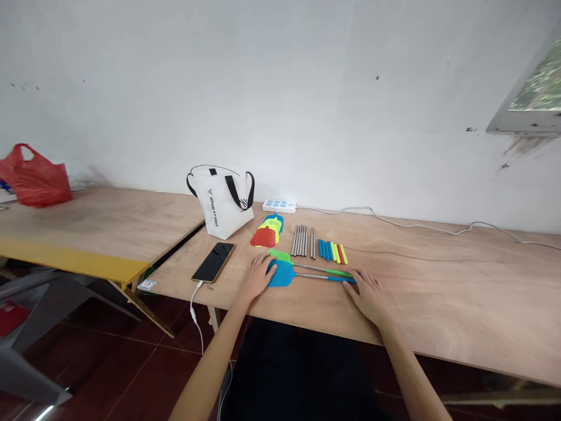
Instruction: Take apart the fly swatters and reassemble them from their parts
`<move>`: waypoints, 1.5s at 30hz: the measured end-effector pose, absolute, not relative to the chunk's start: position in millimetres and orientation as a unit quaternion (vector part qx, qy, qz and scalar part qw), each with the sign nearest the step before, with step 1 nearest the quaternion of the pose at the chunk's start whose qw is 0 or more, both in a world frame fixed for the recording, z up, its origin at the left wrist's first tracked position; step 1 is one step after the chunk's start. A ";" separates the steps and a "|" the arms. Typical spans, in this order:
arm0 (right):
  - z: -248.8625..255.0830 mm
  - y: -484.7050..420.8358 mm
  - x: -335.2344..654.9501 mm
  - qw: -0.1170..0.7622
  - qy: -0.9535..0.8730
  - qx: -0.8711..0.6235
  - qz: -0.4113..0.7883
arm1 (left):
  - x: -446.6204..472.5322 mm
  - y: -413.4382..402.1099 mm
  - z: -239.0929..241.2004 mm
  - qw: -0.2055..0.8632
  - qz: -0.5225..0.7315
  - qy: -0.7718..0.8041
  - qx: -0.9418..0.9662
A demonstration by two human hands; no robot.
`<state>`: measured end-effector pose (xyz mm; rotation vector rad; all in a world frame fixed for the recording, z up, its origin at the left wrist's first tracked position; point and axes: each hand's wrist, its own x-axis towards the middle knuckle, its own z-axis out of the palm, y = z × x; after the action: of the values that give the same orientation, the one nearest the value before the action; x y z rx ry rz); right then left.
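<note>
Two assembled fly swatters lie side by side on the wooden table [421, 292]. The blue fly swatter [281, 273] is nearer me and the green fly swatter [280, 255] just behind it; both have metal shafts. My left hand [258, 276] rests at the left edge of their heads, fingers stretched out. My right hand [367, 292] lies with fingers spread at the handle ends, touching the blue handle. Behind them sit loose swatter heads [263, 236] in red, yellow and blue, a row of metal rods [300, 241], and several coloured handle grips [332, 251].
A phone [214, 262] on a white charging cable [193, 313] lies left of my left hand. Behind it stands a white bag [221, 204] with black straps. A power strip [279, 206] sits by the wall, its cord running right. On another table is a red plastic bag [37, 178].
</note>
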<state>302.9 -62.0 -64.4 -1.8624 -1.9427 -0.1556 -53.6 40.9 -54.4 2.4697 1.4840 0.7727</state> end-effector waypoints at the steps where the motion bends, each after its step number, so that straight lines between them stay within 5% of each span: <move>1: -63.8 -62.3 302.6 0.220 -0.702 -0.675 -0.054 | -53.5 40.9 -54.2 0.079 0.258 0.496 0.825; 45: -60.8 -65.1 299.4 0.216 -0.699 -0.679 -0.060 | -51.8 37.3 -49.9 0.077 0.251 0.498 0.826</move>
<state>299.4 -65.1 -60.8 -1.8815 -1.9380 -0.1652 -51.8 37.3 -49.9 2.4762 1.4920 0.7527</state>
